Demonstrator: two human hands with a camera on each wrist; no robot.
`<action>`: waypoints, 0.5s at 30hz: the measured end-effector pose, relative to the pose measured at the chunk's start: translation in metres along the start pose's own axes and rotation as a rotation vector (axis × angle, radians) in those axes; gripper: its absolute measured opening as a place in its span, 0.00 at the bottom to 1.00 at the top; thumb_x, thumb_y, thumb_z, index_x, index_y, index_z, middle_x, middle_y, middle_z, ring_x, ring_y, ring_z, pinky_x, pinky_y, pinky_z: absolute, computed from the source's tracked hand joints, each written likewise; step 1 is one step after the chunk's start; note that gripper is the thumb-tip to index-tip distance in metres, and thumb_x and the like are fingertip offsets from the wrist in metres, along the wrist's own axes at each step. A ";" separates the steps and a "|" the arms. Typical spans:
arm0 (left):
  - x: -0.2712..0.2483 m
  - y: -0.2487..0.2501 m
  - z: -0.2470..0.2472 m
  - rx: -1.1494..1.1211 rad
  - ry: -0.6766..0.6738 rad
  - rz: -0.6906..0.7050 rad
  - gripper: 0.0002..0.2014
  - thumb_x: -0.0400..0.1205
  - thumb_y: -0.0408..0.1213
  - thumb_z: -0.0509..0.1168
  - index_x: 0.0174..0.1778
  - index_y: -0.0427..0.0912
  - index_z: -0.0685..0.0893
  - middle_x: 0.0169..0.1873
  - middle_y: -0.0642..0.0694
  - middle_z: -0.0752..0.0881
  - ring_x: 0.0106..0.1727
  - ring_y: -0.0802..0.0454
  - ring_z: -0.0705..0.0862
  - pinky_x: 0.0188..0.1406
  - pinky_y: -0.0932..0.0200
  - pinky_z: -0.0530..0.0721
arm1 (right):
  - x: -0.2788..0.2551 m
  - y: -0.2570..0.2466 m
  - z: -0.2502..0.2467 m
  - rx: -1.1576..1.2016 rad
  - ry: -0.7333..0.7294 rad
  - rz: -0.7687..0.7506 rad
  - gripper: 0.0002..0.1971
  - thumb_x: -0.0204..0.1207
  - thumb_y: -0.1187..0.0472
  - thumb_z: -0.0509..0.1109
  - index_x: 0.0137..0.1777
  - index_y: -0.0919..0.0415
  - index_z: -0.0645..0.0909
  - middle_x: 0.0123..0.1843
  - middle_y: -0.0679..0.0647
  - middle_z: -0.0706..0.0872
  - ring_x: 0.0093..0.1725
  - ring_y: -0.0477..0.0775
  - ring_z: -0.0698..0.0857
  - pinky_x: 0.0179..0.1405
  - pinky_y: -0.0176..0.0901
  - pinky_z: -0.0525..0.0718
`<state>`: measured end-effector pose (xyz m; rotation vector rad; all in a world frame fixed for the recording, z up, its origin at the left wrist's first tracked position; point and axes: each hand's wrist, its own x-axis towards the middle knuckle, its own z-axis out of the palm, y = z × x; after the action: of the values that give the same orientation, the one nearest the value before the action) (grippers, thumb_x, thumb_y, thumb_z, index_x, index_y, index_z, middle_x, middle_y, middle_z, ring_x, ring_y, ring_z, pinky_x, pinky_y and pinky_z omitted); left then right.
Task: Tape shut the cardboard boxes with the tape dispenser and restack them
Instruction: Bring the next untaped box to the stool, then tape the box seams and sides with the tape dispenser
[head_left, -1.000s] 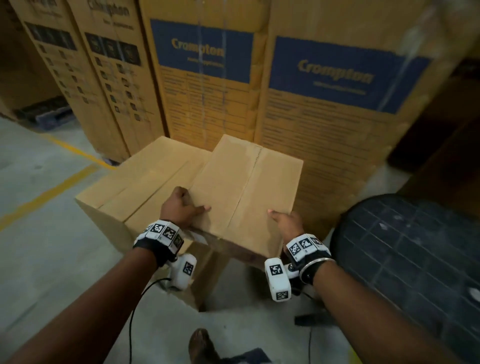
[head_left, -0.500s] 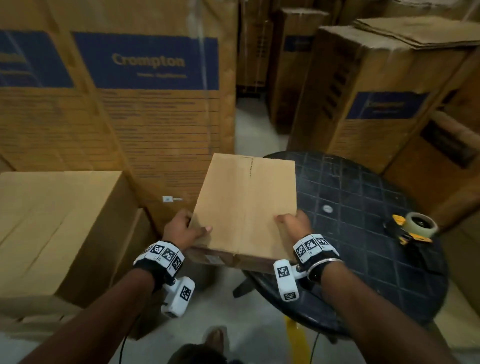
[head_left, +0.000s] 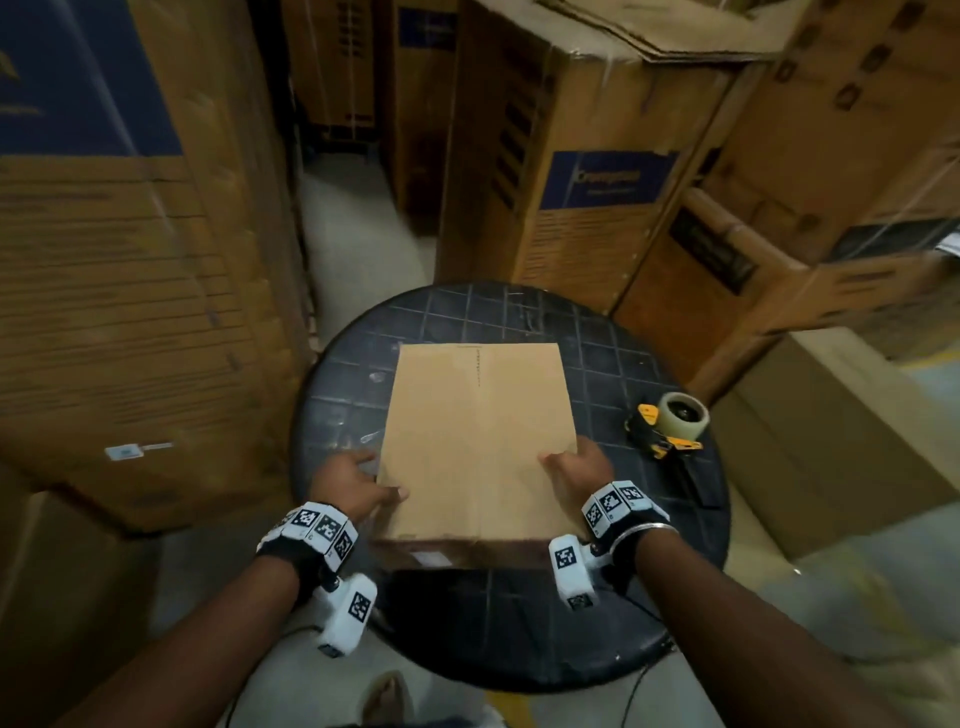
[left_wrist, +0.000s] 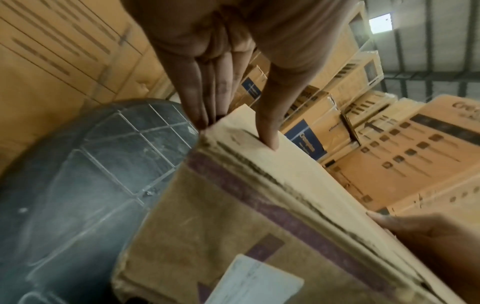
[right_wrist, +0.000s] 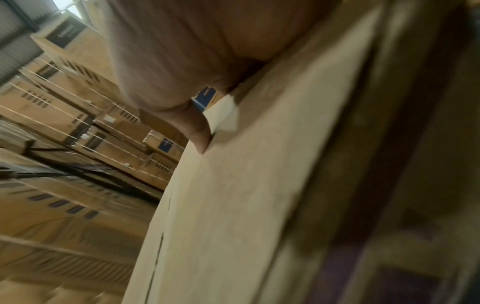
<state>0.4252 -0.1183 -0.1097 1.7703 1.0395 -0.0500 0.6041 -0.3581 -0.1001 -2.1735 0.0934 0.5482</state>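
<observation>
A small plain cardboard box (head_left: 478, 441) with its top flaps closed is at the middle of the round black table (head_left: 519, 613); whether it rests on the table or hangs just above it I cannot tell. My left hand (head_left: 353, 483) grips its near left corner, thumb (left_wrist: 270, 123) on top and fingers down the side. At the near right corner my right hand (head_left: 576, 473) holds it the same way, thumb (right_wrist: 197, 131) on the lid. A yellow and black tape dispenser (head_left: 670, 423) lies on the table to the right of the box.
Tall printed cartons (head_left: 130, 286) stand close to the left, and more cartons (head_left: 587, 171) behind the table, with a narrow aisle (head_left: 353, 234) between. A plain low box (head_left: 831, 441) sits on the floor to the right. My foot (head_left: 387, 699) is below the table edge.
I have carried the small box rightward, off the larger box on the left and over to the round table. Both hands keep the same hold.
</observation>
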 end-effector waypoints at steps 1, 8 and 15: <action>0.002 0.006 0.009 -0.004 -0.022 0.008 0.32 0.69 0.30 0.82 0.68 0.31 0.81 0.58 0.33 0.88 0.46 0.50 0.82 0.31 0.77 0.76 | 0.006 0.000 -0.005 -0.010 0.008 0.011 0.21 0.72 0.54 0.79 0.64 0.58 0.86 0.58 0.54 0.91 0.58 0.62 0.89 0.62 0.55 0.88; 0.022 0.018 0.064 0.033 -0.049 -0.014 0.27 0.65 0.31 0.85 0.58 0.37 0.83 0.51 0.35 0.91 0.42 0.49 0.85 0.42 0.62 0.81 | 0.076 0.036 -0.028 0.022 -0.019 0.058 0.25 0.67 0.56 0.79 0.65 0.57 0.87 0.59 0.55 0.92 0.58 0.61 0.90 0.66 0.62 0.88; 0.012 0.037 0.129 0.064 0.064 -0.092 0.30 0.61 0.39 0.87 0.58 0.43 0.85 0.48 0.43 0.92 0.49 0.47 0.90 0.55 0.51 0.87 | 0.124 0.067 -0.063 0.065 -0.112 0.017 0.09 0.76 0.70 0.75 0.52 0.57 0.88 0.50 0.55 0.92 0.51 0.61 0.91 0.48 0.47 0.87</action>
<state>0.5108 -0.2146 -0.1479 1.7907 1.1767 -0.0853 0.7206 -0.4329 -0.1687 -2.0764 0.0681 0.6668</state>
